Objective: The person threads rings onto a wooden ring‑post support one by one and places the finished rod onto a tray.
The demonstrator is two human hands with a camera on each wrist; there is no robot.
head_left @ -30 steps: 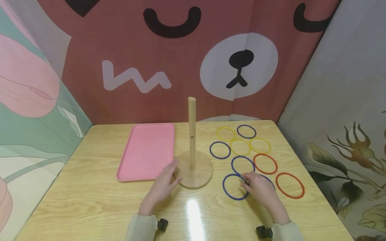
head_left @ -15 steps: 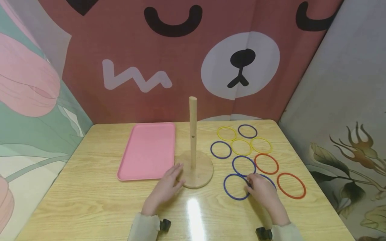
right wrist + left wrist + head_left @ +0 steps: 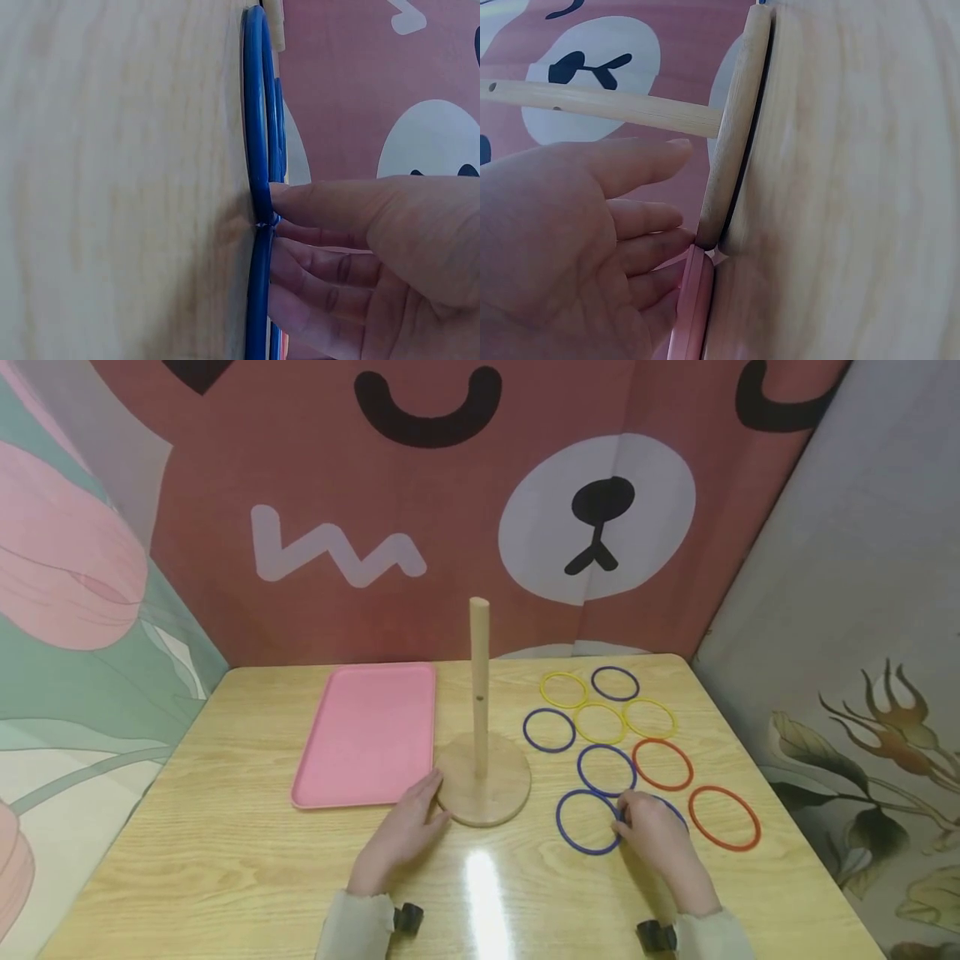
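A wooden stand (image 3: 480, 693) with an upright post on a round base is in the middle of the table. My left hand (image 3: 402, 833), fingers extended, lies beside the left edge of the round base (image 3: 739, 135), its fingertips near where the base meets the pink tray (image 3: 367, 735). On the right, my right hand (image 3: 658, 837) has curled fingers low over the blue rings and pinches at the spot where two rings meet. In the right wrist view, the thumb touches one blue ring (image 3: 255, 112) and the other fingers are against the adjoining blue ring (image 3: 257, 300), partly covered in the head view.
Several rings lie flat to the right of the stand, including a yellow ring (image 3: 564, 674), a blue ring (image 3: 550, 751) and a red ring (image 3: 724, 847). A curtain (image 3: 337, 627) with a bear's face hangs behind the wooden table (image 3: 225, 860).
My right hand's fingers have closed in lower at the junction of the blue rings. My left hand has shifted slightly beside the base. The rings stay in place.
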